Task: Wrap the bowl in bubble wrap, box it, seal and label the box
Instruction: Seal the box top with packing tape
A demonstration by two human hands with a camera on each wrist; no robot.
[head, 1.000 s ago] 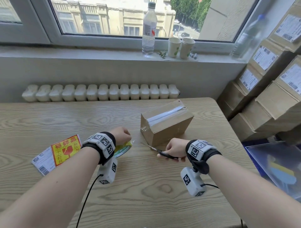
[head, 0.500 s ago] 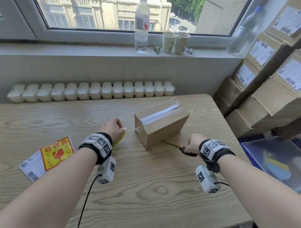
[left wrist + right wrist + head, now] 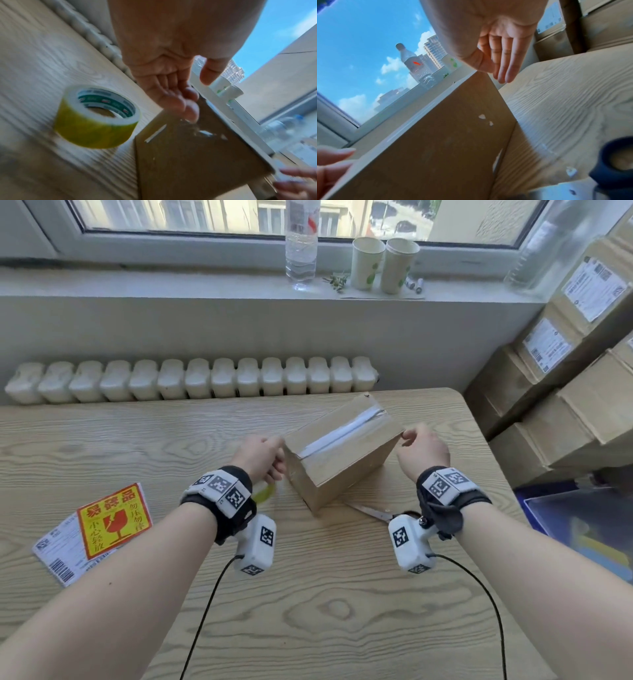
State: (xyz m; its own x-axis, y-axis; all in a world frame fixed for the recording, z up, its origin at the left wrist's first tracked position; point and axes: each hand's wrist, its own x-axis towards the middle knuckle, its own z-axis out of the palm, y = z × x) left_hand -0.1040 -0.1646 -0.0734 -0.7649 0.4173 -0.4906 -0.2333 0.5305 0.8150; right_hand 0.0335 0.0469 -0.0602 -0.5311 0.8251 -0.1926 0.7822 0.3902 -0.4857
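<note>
A brown cardboard box [image 3: 342,453], flaps closed under a strip of clear tape along the top, stands on the wooden table [image 3: 137,440]. My left hand [image 3: 277,455] presses straight fingers [image 3: 190,111] against the taped left end of the box [image 3: 197,155], thumb above its top edge. My right hand [image 3: 411,436] touches the box's right top corner [image 3: 481,75] with its thumb, fingers [image 3: 506,67] straight and holding nothing. The bowl is not visible.
A yellow tape roll [image 3: 97,117] sits just left of the box. Scissors [image 3: 373,511] lie on the table by the box's near right side. A red-and-yellow fragile sticker [image 3: 113,522] and a shipping label [image 3: 58,556] lie at the left. Labelled boxes [image 3: 565,392] are stacked at the right.
My right hand has laid the scissors on the table and moved up to the box's right corner. My left hand has left the tape roll and reached the box's left end.
</note>
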